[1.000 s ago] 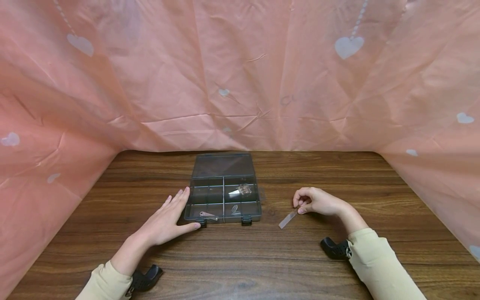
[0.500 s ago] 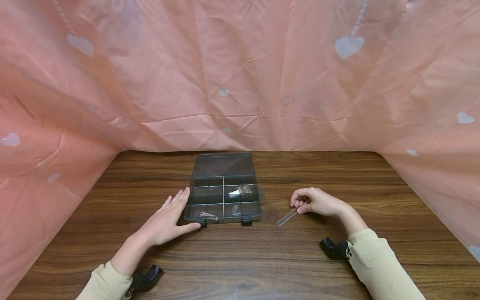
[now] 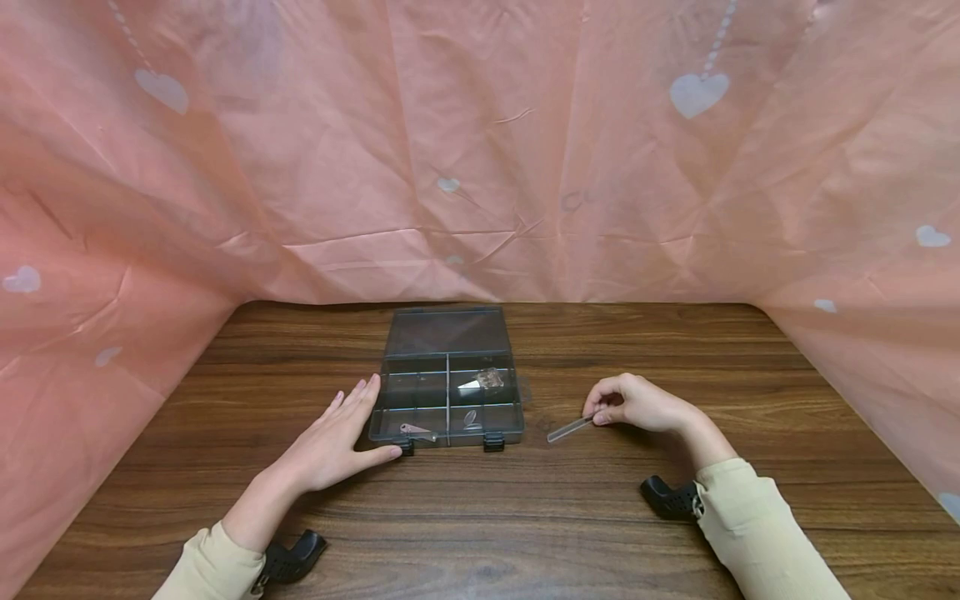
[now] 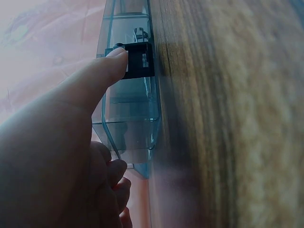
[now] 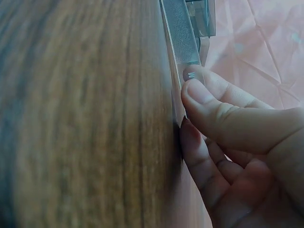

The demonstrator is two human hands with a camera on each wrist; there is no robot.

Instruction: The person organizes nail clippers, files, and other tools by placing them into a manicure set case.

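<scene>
My left hand lies with straight fingers along the left side of a smoky clear compartment box, lid folded back. Its thumb touches a black latch at the front, as the left wrist view shows. My right hand pinches the near end of a clear, flat strip, apparently a glass nail file, between thumb and fingers. Its frosted face and small white lettering show in the right wrist view. The file points left toward the box, low over the table.
Inside the box are a small pinkish tool, a clear leaf-shaped piece, and a white-and-brown item. A second latch sits at the front right. Pink curtain surrounds the wooden table.
The file's free end has swung left and away from me, and the file has turned from flat face toward its edge. The right hand barely shifts; the left hand and box stay still.
</scene>
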